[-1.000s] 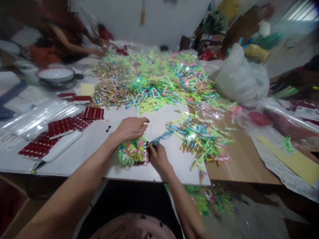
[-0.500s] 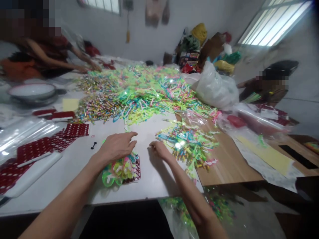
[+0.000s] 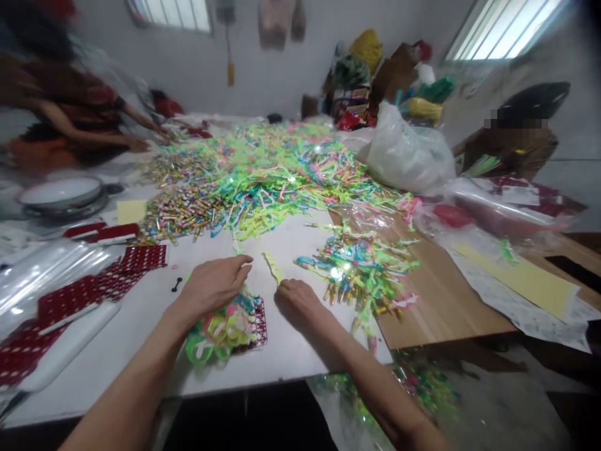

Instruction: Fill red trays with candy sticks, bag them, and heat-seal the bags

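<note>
In front of the colourful pile, the left hand partly hides a bright bundle; to the pile's left, a co-worker (blurred) is cut off.

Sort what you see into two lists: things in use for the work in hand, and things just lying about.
Apparently in use:
pale yellow strip, in the right hand
colourful plastic pieces under the left hand
red patterned sheet partly beneath them
smaller colourful pile at right

Apparently lying about:
white plastic bag
basin
black dumbbell-shaped piece

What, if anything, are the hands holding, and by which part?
The right hand holds a yellow strip by its near end. The left hand is over the colourful bundle; whether it grips anything cannot be told.
</note>
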Demonstrator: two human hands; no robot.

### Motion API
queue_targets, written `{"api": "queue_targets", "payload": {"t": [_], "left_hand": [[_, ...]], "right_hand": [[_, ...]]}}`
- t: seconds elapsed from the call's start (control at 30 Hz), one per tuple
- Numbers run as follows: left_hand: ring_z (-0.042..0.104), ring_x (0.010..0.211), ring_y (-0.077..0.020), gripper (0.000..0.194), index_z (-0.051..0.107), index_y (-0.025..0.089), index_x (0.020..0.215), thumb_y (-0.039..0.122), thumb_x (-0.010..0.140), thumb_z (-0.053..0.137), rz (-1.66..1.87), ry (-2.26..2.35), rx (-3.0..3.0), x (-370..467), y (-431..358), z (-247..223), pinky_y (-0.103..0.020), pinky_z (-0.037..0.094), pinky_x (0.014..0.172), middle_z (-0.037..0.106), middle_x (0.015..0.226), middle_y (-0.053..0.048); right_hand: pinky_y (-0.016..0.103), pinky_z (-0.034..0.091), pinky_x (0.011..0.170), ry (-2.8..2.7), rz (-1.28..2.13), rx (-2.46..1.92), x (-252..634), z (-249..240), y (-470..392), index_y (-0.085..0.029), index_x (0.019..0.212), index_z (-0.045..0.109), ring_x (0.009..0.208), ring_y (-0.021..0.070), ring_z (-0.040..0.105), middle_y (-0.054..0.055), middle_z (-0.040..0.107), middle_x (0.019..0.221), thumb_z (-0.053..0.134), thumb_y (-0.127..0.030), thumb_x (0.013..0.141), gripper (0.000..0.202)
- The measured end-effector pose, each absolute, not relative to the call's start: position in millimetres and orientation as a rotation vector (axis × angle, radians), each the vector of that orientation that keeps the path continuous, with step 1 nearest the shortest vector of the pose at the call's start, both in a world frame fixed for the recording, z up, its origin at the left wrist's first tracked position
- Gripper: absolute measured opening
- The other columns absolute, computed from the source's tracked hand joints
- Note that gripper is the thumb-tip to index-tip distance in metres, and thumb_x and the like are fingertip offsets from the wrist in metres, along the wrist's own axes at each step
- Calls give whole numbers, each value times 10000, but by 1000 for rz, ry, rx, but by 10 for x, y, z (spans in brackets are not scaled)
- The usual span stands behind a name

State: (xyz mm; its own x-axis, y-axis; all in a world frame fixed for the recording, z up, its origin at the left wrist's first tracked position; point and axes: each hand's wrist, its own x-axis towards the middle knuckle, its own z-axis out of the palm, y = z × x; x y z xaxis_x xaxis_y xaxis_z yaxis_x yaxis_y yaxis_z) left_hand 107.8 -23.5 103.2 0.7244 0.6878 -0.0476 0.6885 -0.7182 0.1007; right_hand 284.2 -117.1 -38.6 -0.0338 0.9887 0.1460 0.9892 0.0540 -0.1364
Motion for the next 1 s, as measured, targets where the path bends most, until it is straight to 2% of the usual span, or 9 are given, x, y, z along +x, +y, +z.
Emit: {"api": "queue_targets", "payload": {"t": [0.17,0.27,0.33,0.4,0.47,0.57,0.73,0.8,1.0], "left_hand": [[620,1069,-279,501,552,214,1260,427,939,232,24,1111,2804,1061,-257,1029,-410,455,901,659,1189,-87],[594,1105,-255,521,555,179,1248,486,938,270,240,1066,2854,996,-296,1083,-390,416,966,634,1227,-92],[566,1144,-245,560,553,166,1248,544,924,294,379,971,2890,957,-307,1119,-378,384,1004,617,1250,-95],[565,1141,-246,583,559,163,1242,575,906,319,320,854,2914,946,-299,1123,-370,386,998,628,1228,-95],[588,1099,-245,545,564,177,1239,536,910,319,141,787,2928,963,-285,1088,-363,409,964,643,1196,-86],[587,1104,-225,460,558,220,1244,397,926,278,65,823,2899,996,-264,1005,-348,423,947,632,1222,-52],[576,1135,-221,457,543,206,1261,365,918,285,163,850,2844,984,-220,938,-340,420,964,622,1255,-49],[577,1136,-230,462,530,193,1275,378,921,298,176,864,2826,974,-212,935,-349,418,966,621,1257,-60],[523,1209,-249,580,464,228,1346,558,925,239,136,872,2792,1009,-284,972,-376,394,997,544,1358,-50]], "right_hand": [[306,438,712,-1800,46,-2481,2786,-295,-1010,-90,1005,611,944,249,579,161,624,1003,389,-22,864,271],[301,434,690,-1574,221,-2506,2797,-236,-962,-105,930,625,889,243,599,156,647,956,443,-86,865,194],[281,434,670,-1387,354,-2310,2814,-224,-1045,-143,861,613,799,207,602,99,656,857,544,-213,849,99],[255,431,619,-1186,458,-1978,2783,-261,-1177,-168,859,587,695,167,583,33,632,757,629,-339,786,191],[241,419,553,-1036,577,-1705,2675,-365,-1308,-171,880,573,597,143,550,-4,600,675,653,-393,734,277],[252,425,510,-899,815,-1543,2457,-601,-1415,-162,812,567,519,143,535,-10,571,581,593,-393,737,245],[300,491,700,-1090,748,-1616,2337,-695,-1382,-149,944,597,736,179,627,67,669,802,472,-306,842,225],[311,471,778,-1302,638,-1753,2304,-577,-1344,-151,899,618,821,194,621,95,674,866,455,-254,873,195],[312,456,702,-1675,423,-2393,1977,-263,-1217,-117,1030,585,834,240,621,163,632,992,440,-91,849,233]]}}
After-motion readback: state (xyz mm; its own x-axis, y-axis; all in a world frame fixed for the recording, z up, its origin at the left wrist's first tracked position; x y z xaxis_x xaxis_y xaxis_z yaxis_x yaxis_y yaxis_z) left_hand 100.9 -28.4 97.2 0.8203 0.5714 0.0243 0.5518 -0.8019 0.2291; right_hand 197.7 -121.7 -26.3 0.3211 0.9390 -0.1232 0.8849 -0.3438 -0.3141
